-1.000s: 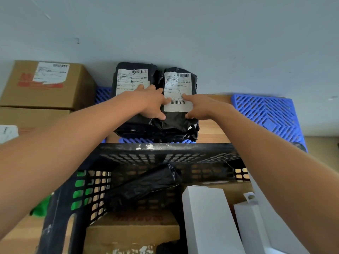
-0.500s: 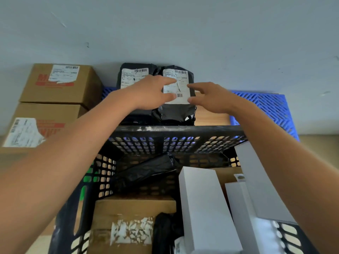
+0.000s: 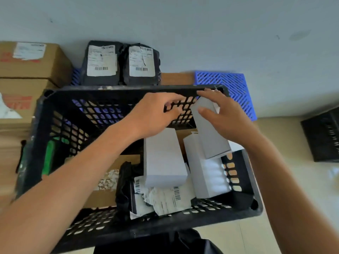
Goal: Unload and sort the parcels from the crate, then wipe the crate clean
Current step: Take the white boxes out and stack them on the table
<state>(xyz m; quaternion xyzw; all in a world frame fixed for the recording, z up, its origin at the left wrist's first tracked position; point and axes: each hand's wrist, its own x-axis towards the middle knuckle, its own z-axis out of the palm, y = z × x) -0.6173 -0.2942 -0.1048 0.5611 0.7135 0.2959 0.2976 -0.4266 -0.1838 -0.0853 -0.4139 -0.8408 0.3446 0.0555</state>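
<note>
Now back from the two black bags (image 3: 121,64) stacked by the wall, both hands reach into the crate (image 3: 128,92), the right hand (image 3: 222,117) pinching a white box (image 3: 211,129), the left hand (image 3: 156,114) loosely spread, empty; sorting continues.

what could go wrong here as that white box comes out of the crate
1. The right hand holds the tilted white box only near its top end, so the grip may slip.
2. The box sits close to the black crate rim and could catch on it.
3. The left hand is not holding it.

A blue grid mat (image 3: 227,87) lies against the grey wall (image 3: 183,21).
</note>
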